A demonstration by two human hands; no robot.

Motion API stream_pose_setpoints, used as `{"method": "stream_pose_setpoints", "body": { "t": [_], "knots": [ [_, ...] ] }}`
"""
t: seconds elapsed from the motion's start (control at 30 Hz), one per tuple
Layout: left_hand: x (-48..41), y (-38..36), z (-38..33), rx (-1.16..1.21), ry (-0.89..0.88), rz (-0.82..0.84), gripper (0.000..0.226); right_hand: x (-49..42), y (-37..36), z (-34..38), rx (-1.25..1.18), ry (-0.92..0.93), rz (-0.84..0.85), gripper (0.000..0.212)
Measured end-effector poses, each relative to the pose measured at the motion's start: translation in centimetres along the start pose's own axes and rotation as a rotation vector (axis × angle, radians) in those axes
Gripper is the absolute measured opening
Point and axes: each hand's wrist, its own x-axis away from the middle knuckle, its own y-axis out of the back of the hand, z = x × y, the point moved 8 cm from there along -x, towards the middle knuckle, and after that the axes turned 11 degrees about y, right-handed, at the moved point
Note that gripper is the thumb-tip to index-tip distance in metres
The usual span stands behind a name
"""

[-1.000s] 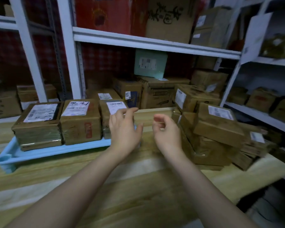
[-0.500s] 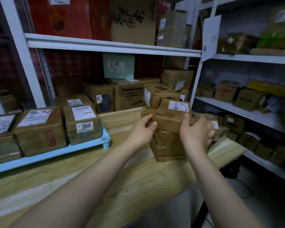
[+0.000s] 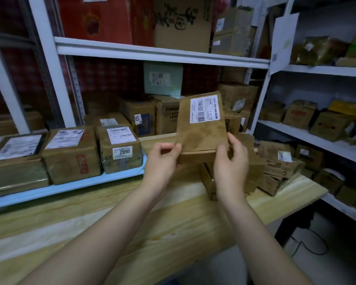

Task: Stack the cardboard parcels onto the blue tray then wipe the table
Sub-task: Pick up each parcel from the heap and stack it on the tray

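Both hands hold one brown cardboard parcel (image 3: 199, 132) lifted above the table, tilted so its white barcode label faces me. My left hand (image 3: 162, 161) pinches its lower left corner and my right hand (image 3: 230, 161) grips its lower right edge. To the left, the blue tray (image 3: 74, 186) carries three taped parcels in a row, the nearest marked 2996 (image 3: 120, 149). A heap of loose parcels (image 3: 273, 167) lies on the table's right end, partly hidden behind my right hand.
The wooden table (image 3: 132, 223) runs under my arms; its right corner ends near a white shelf rack (image 3: 261, 95). Boxes fill the shelves behind and to the right. A dark cable lies on the floor at lower right.
My hands went from empty near the tray to the right-hand heap, closed on its top parcel, and have lifted and tipped it upright. The view has swung right.
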Motion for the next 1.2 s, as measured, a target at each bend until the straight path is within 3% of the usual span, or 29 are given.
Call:
{"method": "stream_pose_setpoints", "body": {
  "t": [0.37,0.63,0.97,1.1,1.2],
  "knots": [
    [0.3,9.1,-0.1,0.014,0.03,-0.051,0.047,4.7,-8.4,-2.2,-0.256,-0.204,0.235,0.03],
    [0.2,11.7,-0.5,0.002,0.019,-0.057,0.047,5.7,-11.0,-2.3,-0.363,-0.326,0.289,0.019],
    [0.2,11.9,-0.4,0.012,0.017,-0.016,0.055,6.4,-11.7,-3.1,-0.403,-0.346,0.372,0.041],
    [0.2,11.8,-0.5,-0.025,-0.012,0.005,0.059,6.2,-11.8,-3.4,-0.394,-0.335,0.379,0.025],
    [0.1,11.7,-0.5,-0.058,-0.038,0.012,0.062,6.0,-11.9,-3.4,-0.426,-0.343,0.385,0.027]
  ]
}}
